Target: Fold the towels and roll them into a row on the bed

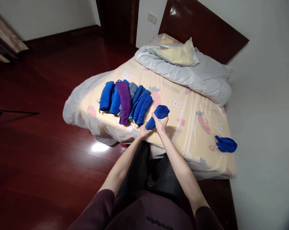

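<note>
A rolled blue towel [161, 111] is held above the bed's front edge between both my hands. My right hand [161, 123] wraps round its upper part, and my left hand [144, 130] grips its lower end. Just left of it, several rolled towels lie side by side on the bed, mostly blue, such as the blue roll [106, 95] at the far left. A purple rolled towel [124, 102] lies on top among them, and a grey one [133, 89] shows partly behind it. Far to the right rests a crumpled blue towel [227, 144].
The bed [173, 127] has a patterned cream sheet. Across its head lie a grey-white quilt [206, 70] and a yellow pillow [180, 54], before a dark wooden headboard [204, 25]. A thin black stand leg [17, 113] reaches in over the red wooden floor [51, 143].
</note>
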A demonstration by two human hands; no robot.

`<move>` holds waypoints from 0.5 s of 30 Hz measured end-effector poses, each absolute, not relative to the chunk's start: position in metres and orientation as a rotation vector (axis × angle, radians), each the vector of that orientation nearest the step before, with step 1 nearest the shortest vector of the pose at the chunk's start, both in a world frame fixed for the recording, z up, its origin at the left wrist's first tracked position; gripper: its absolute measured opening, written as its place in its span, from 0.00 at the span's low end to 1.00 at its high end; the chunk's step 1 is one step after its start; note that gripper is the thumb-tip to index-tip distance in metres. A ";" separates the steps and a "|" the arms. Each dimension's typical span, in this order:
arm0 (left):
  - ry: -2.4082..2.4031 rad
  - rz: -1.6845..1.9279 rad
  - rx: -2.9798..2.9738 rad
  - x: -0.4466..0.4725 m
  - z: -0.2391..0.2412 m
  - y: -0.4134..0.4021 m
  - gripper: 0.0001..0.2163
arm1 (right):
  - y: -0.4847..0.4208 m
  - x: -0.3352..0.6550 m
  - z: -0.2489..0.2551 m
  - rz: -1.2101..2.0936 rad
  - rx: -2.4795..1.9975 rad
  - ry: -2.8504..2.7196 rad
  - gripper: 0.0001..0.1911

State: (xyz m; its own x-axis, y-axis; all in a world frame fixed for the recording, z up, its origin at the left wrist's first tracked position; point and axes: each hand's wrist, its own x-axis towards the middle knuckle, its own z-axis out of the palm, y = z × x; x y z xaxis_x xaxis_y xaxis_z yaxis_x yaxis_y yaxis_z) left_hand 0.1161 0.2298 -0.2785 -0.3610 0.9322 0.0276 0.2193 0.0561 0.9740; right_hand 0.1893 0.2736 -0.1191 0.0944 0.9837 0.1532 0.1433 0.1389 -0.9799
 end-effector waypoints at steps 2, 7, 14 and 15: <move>1.666 1.350 1.173 0.116 -0.280 0.230 0.21 | 0.273 0.189 -0.120 0.960 -1.247 -1.298 0.34; 1.677 1.336 1.164 0.115 -0.285 0.232 0.22 | 0.274 0.188 -0.120 0.971 -1.243 -1.304 0.33; 1.659 1.539 1.176 0.124 -0.275 0.218 0.40 | 0.263 0.195 -0.115 0.880 -1.231 -1.366 0.54; 1.691 1.599 1.183 0.126 -0.272 0.208 0.43 | 0.259 0.198 -0.117 0.855 -1.233 -1.373 0.56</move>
State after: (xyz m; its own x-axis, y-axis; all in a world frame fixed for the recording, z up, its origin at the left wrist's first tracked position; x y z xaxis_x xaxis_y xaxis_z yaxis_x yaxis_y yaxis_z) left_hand 0.1259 0.2083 -0.2724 -0.4800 0.8567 0.1887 0.2366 -0.0808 0.9683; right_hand 0.1985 0.2585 -0.1171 0.0852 0.9681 0.2358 0.2159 0.2131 -0.9529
